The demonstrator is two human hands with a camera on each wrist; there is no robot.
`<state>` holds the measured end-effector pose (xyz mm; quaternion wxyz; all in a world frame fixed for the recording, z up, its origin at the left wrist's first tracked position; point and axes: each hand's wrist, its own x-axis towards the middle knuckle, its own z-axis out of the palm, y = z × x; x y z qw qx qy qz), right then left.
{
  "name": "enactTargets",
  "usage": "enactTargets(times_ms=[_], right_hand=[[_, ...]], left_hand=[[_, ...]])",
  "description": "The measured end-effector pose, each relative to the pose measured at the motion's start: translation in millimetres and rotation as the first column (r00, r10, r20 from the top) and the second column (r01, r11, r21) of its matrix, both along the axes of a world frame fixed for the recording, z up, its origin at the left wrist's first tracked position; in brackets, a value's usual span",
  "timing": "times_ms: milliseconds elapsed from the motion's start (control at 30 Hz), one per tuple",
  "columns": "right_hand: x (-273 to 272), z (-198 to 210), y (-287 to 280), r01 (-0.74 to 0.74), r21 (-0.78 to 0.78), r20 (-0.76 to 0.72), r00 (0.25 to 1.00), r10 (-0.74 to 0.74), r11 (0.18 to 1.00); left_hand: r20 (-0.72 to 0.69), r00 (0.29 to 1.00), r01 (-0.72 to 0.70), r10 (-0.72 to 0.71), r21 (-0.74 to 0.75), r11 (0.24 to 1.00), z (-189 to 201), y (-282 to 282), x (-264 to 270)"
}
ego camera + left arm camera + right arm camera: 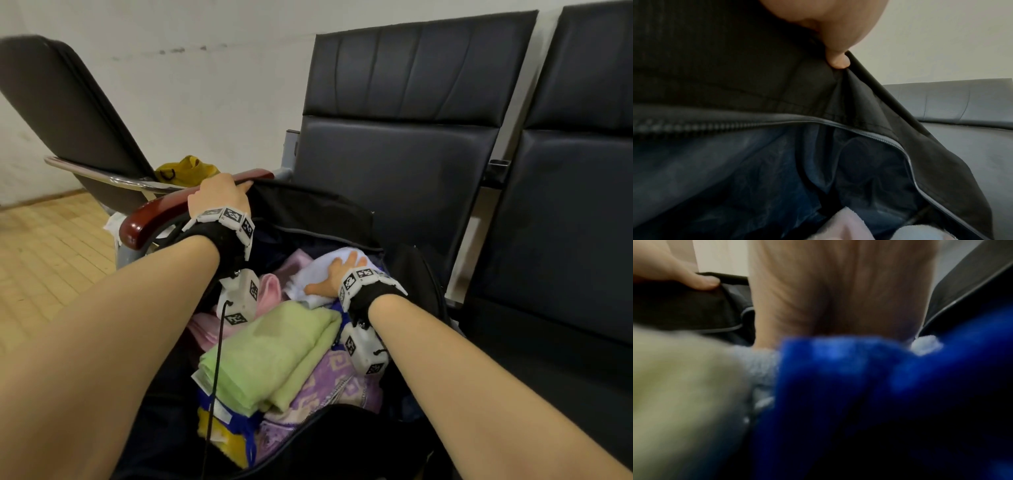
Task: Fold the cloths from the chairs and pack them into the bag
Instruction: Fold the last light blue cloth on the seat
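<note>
An open black bag point(308, 205) sits on a black chair seat, filled with folded cloths. My left hand point(226, 192) grips the bag's far-left edge beside the armrest; in the left wrist view its thumb point(836, 60) pinches the black flap point(735, 73) above the zipper point(838, 125). My right hand point(337, 274) lies flat with spread fingers, pressing a white cloth point(322, 263) at the bag's far end. Nearer me lie a folded green cloth point(270, 353), a purple patterned cloth point(335, 380) and a pink cloth point(270, 287). The right wrist view is blurred, showing my palm point(838, 288) over blue fabric point(838, 378).
A yellow cloth point(186, 169) lies on the chair to the left, beyond the red-brown armrest point(154, 216). Black chair backs point(394, 154) stand behind the bag, with another chair point(565, 205) to the right. Tan tiled floor point(51, 257) lies at left.
</note>
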<state>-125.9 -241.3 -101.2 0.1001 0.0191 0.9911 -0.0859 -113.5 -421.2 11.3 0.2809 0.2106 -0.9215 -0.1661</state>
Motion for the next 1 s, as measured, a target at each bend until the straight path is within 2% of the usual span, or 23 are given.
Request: enactTargets(times_ms=[100, 167, 267, 367, 500, 667, 767, 1000], right_hand=[[-16.8, 1.4, -0.4, 0.001, 0.023, 0.022, 1.0, -0.001, 1.0], [-23.4, -1.9, -0.8, -0.025, -0.044, 0.049, 0.998, 0.027, 0.999], [-22.6, -5.9, -1.6, -0.005, 0.011, -0.042, 0.999, 0.005, 1.0], [-13.9, -4.4, -6.4, 0.025, -0.05, -0.084, 0.996, -0.03, 0.998], [17.2, 17.8, -3.9, -0.022, -0.168, -0.072, 0.997, 0.01, 0.986], [58.4, 51.5, 21.1, -0.072, -0.341, -0.105, 0.994, 0.038, 0.937], [91.0, 79.7, 42.9, -0.094, -0.383, -0.143, 0.989, 0.041, 0.919], [195.7, 146.5, 96.6, -0.179, -0.404, -0.272, 0.96, 0.068, 0.897]], left_hand=[[0.003, 1.0, 0.026, -0.026, -0.016, 1.0, -3.3, -5.4, 2.0], [0.016, 0.999, 0.051, -0.05, -0.047, 0.998, -7.6, -5.5, 7.0], [0.063, 0.992, 0.109, -0.105, -0.065, 0.992, -15.4, -3.9, 12.9], [0.135, 0.985, 0.119, -0.11, -0.061, 0.991, -19.3, -3.8, 15.7], [0.217, 0.968, 0.133, -0.122, -0.036, 0.99, -13.6, 7.0, 27.8], [0.283, 0.943, 0.18, -0.175, 0.009, 0.984, 13.7, 28.1, 62.0], [0.313, 0.917, 0.26, -0.247, 0.0, 0.966, 33.1, 40.7, 95.4], [0.279, 0.893, 0.377, -0.354, -0.033, 0.925, 61.2, 77.8, 193.2]])
